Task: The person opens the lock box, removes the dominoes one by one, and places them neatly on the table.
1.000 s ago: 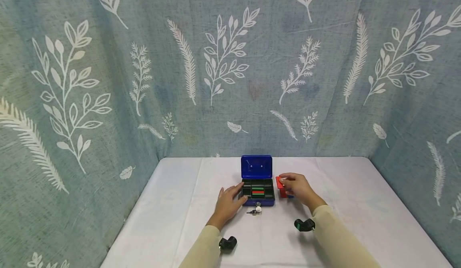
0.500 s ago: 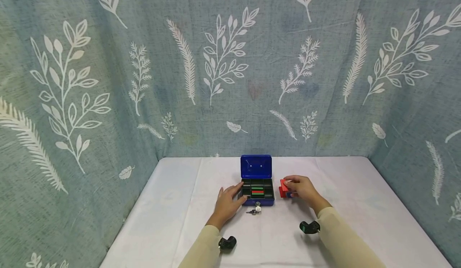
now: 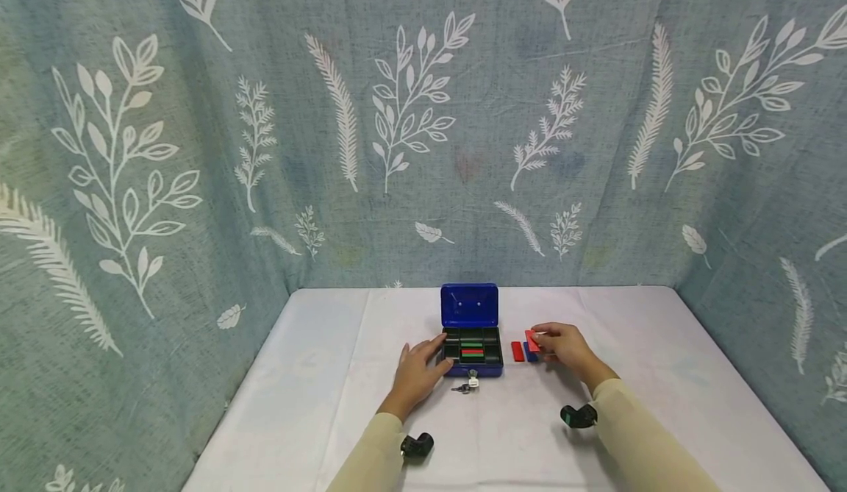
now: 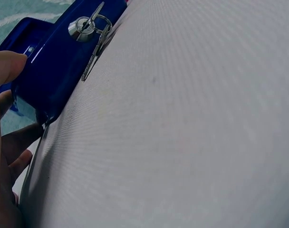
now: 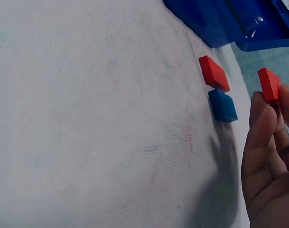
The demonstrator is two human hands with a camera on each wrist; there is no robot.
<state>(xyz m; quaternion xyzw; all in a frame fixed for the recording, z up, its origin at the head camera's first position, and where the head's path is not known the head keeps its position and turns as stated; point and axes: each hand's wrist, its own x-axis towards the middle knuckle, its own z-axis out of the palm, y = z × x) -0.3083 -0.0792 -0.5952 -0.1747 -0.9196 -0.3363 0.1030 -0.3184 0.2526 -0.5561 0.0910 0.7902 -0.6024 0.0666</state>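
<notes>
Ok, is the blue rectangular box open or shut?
Open: its blue rectangular lid stands raised at the back, exposing the black compartmented tray with green and red blocks inside.

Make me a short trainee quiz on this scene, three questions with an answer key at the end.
1. What does the right hand pinch?
2. True or false: the blue box stands open.
3. Where are the keys: (a) in a compartment, (b) at the front lock, or (c) on the lid?

Key:
1. A red block.
2. True.
3. b.
</notes>
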